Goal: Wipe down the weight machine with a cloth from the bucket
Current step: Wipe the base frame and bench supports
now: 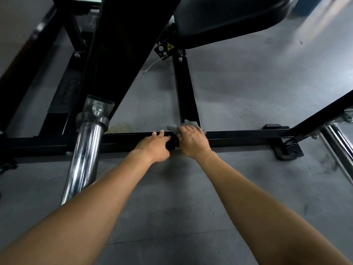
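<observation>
At the upper left of the frame the black steel weight machine (pixel 118 54) is dark and blurred, its upright posts cut off by the top edge; the ribbed slab low down there may be a weight stack, though shadow makes that hard to tell. A thick chrome cylindrical peg (pixel 84 153) slants down through the lower left, its lower end hidden behind the left forearm.

A long black square-tube floor bar (pixel 248 136) crosses the middle of the frame from edge to edge. Both bare arms reach up from the bottom corners to its centre. The left hand (pixel 152 148) lies palm down, fingers straight and slightly spread, their tips touching the top of the bar.

Just beside it, the right hand (pixel 191 140) sits on the joint where a second black tube (pixel 186 88) runs away up the frame. Its fingers are pressed together and curled over a crumpled grey cloth (pixel 172 128), holding it against the joint; the cloth shows only past the fingertips, and the thumb is hidden.

Above, a black padded seat (pixel 229 20) is cut off by the top edge, with a small yellow warning sticker (pixel 170 47) on a bracket beneath it. At the right, a black bolted foot plate (pixel 288 150) rests on the grey concrete floor (pixel 248 77), and shiny chrome rods (pixel 338 138) run off the right edge.
</observation>
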`<state>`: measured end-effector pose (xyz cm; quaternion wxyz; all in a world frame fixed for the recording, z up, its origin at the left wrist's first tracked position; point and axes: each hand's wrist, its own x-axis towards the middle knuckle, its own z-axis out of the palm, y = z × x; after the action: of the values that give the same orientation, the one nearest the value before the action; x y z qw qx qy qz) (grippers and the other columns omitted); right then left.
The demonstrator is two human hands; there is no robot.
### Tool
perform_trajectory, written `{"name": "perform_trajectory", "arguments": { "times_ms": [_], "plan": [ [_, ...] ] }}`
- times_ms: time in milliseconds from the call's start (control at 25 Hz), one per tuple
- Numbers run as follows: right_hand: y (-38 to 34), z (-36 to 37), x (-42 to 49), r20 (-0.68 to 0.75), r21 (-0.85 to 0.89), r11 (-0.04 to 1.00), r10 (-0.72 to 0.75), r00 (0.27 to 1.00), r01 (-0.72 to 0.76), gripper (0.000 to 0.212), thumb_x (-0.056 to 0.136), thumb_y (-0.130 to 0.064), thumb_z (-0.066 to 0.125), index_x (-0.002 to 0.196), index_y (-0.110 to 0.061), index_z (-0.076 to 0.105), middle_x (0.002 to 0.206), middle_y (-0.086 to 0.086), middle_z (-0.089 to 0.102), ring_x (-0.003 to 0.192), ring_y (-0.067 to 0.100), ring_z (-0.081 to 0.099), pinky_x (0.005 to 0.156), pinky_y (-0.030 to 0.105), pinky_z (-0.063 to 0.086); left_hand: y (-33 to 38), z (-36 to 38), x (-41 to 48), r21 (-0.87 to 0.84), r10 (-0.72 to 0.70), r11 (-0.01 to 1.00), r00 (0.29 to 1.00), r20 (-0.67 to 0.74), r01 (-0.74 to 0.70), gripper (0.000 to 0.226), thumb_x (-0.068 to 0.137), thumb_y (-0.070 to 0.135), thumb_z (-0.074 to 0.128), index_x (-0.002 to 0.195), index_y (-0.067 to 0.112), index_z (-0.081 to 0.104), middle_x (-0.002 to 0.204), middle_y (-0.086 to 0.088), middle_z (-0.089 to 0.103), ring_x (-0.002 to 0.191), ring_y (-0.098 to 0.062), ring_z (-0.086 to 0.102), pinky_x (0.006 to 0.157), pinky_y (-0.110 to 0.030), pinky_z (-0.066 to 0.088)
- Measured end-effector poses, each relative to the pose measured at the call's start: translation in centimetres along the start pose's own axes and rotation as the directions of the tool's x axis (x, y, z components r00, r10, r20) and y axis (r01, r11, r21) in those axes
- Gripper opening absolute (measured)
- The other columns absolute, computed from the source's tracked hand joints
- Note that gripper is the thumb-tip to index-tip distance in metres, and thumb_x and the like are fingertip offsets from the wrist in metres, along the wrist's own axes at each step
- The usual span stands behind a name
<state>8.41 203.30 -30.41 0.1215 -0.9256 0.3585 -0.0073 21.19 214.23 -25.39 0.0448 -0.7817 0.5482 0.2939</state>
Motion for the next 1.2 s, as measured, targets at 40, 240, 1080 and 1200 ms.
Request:
{"name": "perform_trajectory", "arguments": {
  "times_ms": [40, 240, 1080, 1200],
  "plan": [
    [0.3, 0.0, 0.1, 0.002, -0.04, 0.998, 0.037, 0.999, -0.037, 0.035, 0.105, -0.029, 0.04, 0.133, -0.016, 0.056, 0.138, 0.003, 0.061, 0.137, 0.025, 0.047, 0.117, 0.045, 0.029, -0.1, 0.0, -0.1, -0.012, -0.001, 1.0, 1.0, 0.007, 0.001, 0.072, 0.094, 0.017, 0.046, 0.162, 0.029, 0.025, 0.172, -0.002, 0.005, 0.155, -0.031, 0.017, 0.12, -0.046, 0.031],
    [-2.9, 0.7, -0.5, 0.05, 0.027, 0.999, -0.043, 0.998, 0.041, 0.039, 0.105, -0.024, 0.04, 0.14, -0.013, 0.053, 0.145, 0.006, 0.057, 0.143, 0.029, 0.039, 0.12, 0.051, 0.024, -0.5, 0.5, -0.8, -0.01, 0.02, 1.0, 0.997, 0.077, -0.019, 0.08, 0.092, 0.011, 0.048, 0.164, 0.021, 0.015, 0.172, -0.004, -0.008, 0.158, -0.026, -0.004, 0.124, -0.047, 0.025],
    [-11.3, 1.2, 7.4, 0.391, 0.041, 0.958, -0.278, 0.877, 0.285, 0.043, 0.106, -0.037, 0.03, 0.132, -0.017, 0.058, 0.136, 0.01, 0.06, 0.124, 0.038, 0.056, 0.1, 0.049, 0.043, -2.7, 1.5, -5.3, -0.162, -0.445, 0.895, 0.858, -0.256, 0.415, 0.044, 0.091, 0.028, 0.063, 0.129, 0.013, 0.049, 0.134, -0.009, 0.046, 0.121, -0.032, 0.051, 0.096, -0.041, 0.047],
    [-15.7, 1.6, 7.8, 0.361, 0.237, 0.917, -0.39, 0.847, 0.321, 0.044, 0.109, -0.04, 0.03, 0.139, -0.019, 0.055, 0.143, 0.011, 0.055, 0.133, 0.037, 0.049, 0.108, 0.05, 0.034, -4.3, 3.2, -6.3, -0.185, -0.602, 0.795, 0.788, -0.129, 0.578, 0.056, 0.094, 0.035, 0.06, 0.141, 0.013, 0.039, 0.141, -0.012, 0.038, 0.129, -0.033, 0.046, 0.105, -0.043, 0.042]
  ]
}}
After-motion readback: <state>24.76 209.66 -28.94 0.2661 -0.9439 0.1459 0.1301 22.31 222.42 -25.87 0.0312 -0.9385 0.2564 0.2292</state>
